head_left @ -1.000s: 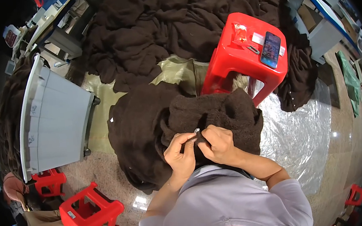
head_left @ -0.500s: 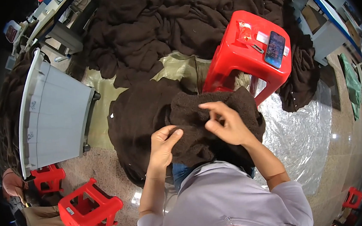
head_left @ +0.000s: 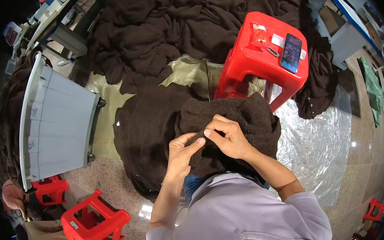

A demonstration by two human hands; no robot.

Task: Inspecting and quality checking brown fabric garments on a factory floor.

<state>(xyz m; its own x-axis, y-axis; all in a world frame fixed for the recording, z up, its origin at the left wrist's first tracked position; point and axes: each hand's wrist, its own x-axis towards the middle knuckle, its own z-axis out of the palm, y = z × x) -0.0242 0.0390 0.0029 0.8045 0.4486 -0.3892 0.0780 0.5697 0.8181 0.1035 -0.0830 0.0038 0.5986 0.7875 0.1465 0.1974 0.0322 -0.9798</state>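
Observation:
A dark brown knitted garment [head_left: 151,119] lies bunched across my lap. My left hand [head_left: 182,153] pinches an edge of its fabric between thumb and fingers. Close beside it, my right hand [head_left: 227,137] grips the same edge, thumb and forefinger pressed together. The two thumbs nearly meet over a short raised fold of cloth. Whether anything small sits between the right fingertips is too fine to make out. A small white tag [head_left: 118,123] shows at the garment's left side.
Beyond my lap spreads a big heap of brown cloth [head_left: 170,26]. A red stool [head_left: 241,56] bears a phone [head_left: 291,52], a small tool [head_left: 273,52] and a red packet [head_left: 259,34]. Left stand a grey wheeled tub [head_left: 60,122] and another red stool [head_left: 96,224], near a seated person [head_left: 46,233].
My right hand has come down and left, from hovering with raised fingers above the cloth to gripping its edge beside my left hand. My left hand has shifted slightly right.

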